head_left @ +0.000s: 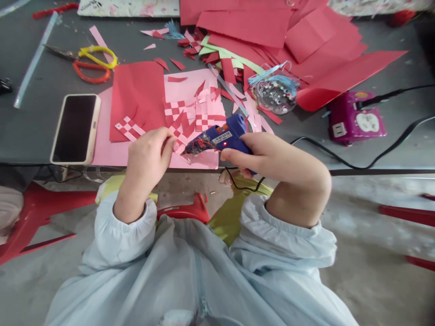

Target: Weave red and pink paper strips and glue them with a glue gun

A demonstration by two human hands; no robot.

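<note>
My right hand (272,154) is wrapped round a blue hot glue gun (224,136) with a small red light on its side. Its dark, glue-crusted nozzle points left and down, close to the fingers of my left hand (151,149). Those fingers are closed in a pinch on a woven red-and-pink paper piece (179,136), partly hidden by the hand. Beneath lies pink paper (204,160) at the table's front edge. A red sheet (137,95) and another woven checkered strip (128,129) lie just left. More checkered pieces (204,122) and scraps lie beyond the nozzle.
A phone (76,129) and scissors (97,61) with yellow and orange handles lie left. Red paper sheets (244,27) are piled at the back. A round clear container (277,95) holds googly eyes. A purple power box (356,118) with black cables (374,158) stands right.
</note>
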